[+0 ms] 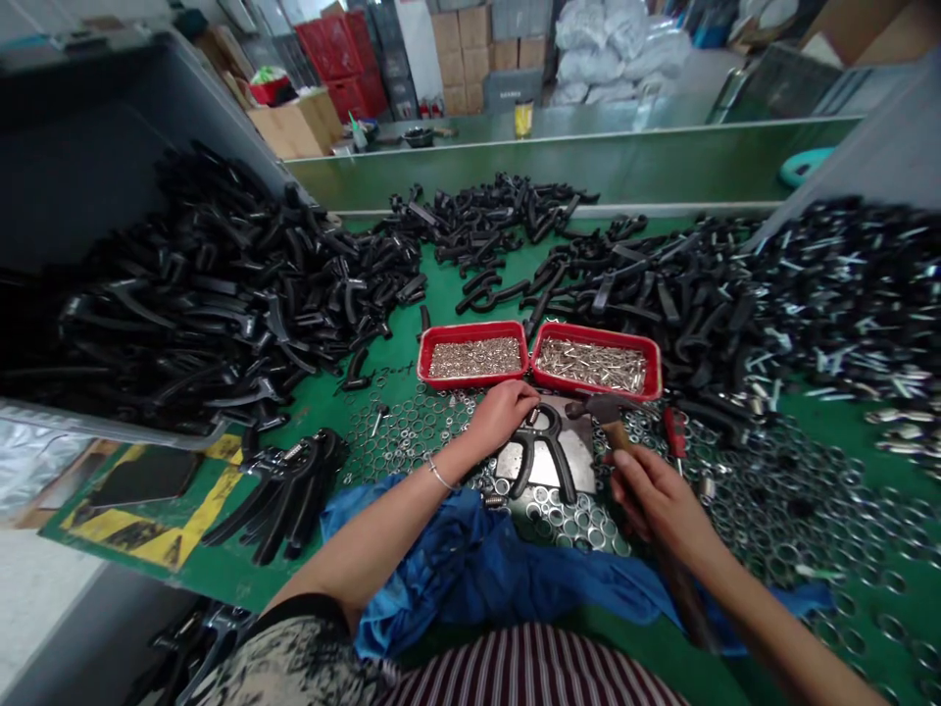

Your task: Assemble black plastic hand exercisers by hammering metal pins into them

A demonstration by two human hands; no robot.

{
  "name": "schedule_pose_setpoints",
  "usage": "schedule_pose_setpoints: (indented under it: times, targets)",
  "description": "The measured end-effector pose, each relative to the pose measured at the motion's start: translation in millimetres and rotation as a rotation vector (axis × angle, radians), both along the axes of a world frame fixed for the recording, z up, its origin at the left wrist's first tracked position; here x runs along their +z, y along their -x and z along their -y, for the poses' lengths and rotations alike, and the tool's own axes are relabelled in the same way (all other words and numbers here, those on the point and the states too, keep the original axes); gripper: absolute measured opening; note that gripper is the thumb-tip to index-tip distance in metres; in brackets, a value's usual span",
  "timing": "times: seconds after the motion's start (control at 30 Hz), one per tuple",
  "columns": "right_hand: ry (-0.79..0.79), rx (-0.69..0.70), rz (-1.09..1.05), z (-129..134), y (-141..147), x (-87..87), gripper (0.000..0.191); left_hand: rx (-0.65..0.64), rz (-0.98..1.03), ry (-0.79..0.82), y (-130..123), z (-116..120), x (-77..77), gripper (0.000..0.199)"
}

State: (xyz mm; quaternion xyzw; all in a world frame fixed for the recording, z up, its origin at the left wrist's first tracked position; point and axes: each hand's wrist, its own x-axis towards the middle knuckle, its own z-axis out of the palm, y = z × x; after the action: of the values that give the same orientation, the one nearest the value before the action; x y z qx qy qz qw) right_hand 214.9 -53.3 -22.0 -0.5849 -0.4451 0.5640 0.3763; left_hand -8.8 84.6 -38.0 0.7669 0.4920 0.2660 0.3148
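My left hand is closed in a pinch at the top of a black hand grip with two handles. Whatever sits between the fingertips is too small or hidden to make out. The hand grip lies on a metal plate, its handles pointing towards me. Wrapped round the wooden handle of a hammer, my right hand is to the right of the plate. The hammer's head hovers near the plate's upper right corner, apart from my left fingers. A metal spring lies below my left wrist.
Two red trays of small metal parts and pins stand behind the plate. Black handles are heaped left, back and right. Metal rings cover the table around a blue cloth. A red-handled tool lies right; assembled grips lie left.
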Motion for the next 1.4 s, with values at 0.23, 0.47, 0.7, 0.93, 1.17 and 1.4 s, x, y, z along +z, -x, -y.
schedule_pose_setpoints:
  times: [0.23,0.47,0.7,0.93,1.17,1.4]
  targets:
    - [0.006,-0.008,-0.012,-0.4,2.1,-2.2,0.034,0.002,-0.058,-0.032,-1.0,3.9,-4.8,0.011]
    - [0.001,0.011,0.044,1.6,3.2,2.2,0.033,-0.257,-0.418,-0.419,2.2,7.1,-8.4,0.022]
    - [-0.127,0.213,0.443,-16.6,-12.8,21.5,0.034,-0.200,-0.375,-0.421,9.0,12.6,-6.3,0.027]
    - [-0.466,0.295,0.809,-45.1,1.6,64.8,0.037,-0.213,-0.307,-0.499,18.9,68.1,2.0,0.028]
    - [-0.403,0.507,0.907,-78.5,13.8,40.6,0.035,-0.246,-0.361,-0.493,15.2,72.1,-4.1,0.032]
    - [-0.368,0.518,0.882,-70.4,7.8,45.7,0.037,-0.080,-0.384,-0.407,15.2,85.3,11.7,0.034]
